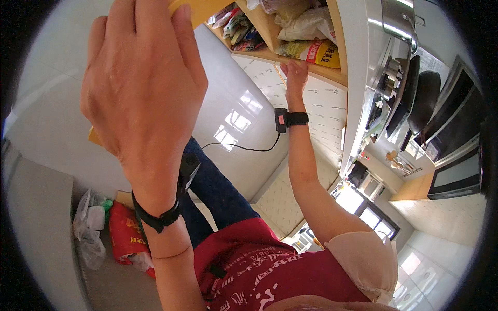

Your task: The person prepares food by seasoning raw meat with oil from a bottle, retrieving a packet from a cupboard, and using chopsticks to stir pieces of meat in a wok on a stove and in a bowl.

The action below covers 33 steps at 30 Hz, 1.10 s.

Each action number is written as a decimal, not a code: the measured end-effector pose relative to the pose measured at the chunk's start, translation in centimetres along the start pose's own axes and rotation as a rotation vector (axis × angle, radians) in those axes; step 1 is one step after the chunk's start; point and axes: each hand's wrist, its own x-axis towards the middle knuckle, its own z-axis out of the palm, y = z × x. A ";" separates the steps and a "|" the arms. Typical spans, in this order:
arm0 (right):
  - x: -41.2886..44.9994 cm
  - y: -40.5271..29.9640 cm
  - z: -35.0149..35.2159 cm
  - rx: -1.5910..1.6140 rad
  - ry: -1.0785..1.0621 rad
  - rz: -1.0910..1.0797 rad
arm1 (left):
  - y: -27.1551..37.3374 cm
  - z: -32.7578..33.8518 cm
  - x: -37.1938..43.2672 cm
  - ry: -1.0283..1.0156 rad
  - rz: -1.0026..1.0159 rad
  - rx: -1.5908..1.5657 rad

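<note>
Very close to the camera, my left hand [144,77] is raised with its back to me, and its fingertips run off the top edge. A smooth yellow object [198,11] shows beneath the thumb, and a bit of yellow also shows beside the wrist; my palm hides the rest. My right arm reaches away to a wooden cabinet [323,72], where my right hand [296,76] is at the lower edge with its fingers curled. Whether those fingers grip the edge is unclear. Inside the cabinet are a yellow printed package [325,53] and pale plastic bags [307,25].
A glossy tiled surface [229,89] reflects window light. At right stand dark pans [424,101] and a steel pot [398,23] along a counter. A red bag [124,229] and a clear plastic bag [91,233] lie at lower left. A thin cable [249,147] trails from my right wrist device.
</note>
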 end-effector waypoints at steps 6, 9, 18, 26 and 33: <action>1.4 7.5 1.2 -0.537 -0.123 -0.052 | -0.3 0.7 -0.1 0.069 0.056 -0.003; 1.9 8.9 5.5 -0.652 -0.227 -0.057 | -1.4 0.1 -0.2 0.021 0.085 0.060; 10.3 17.3 9.1 -0.896 -0.198 -0.291 | -1.6 0.6 -0.4 0.036 0.096 0.093; 12.7 16.3 12.6 -0.786 -0.268 -0.343 | -1.9 1.2 -0.1 0.068 0.162 0.036; 14.8 18.1 13.2 -0.886 -0.287 -0.180 | -2.1 1.0 0.1 0.043 0.194 0.063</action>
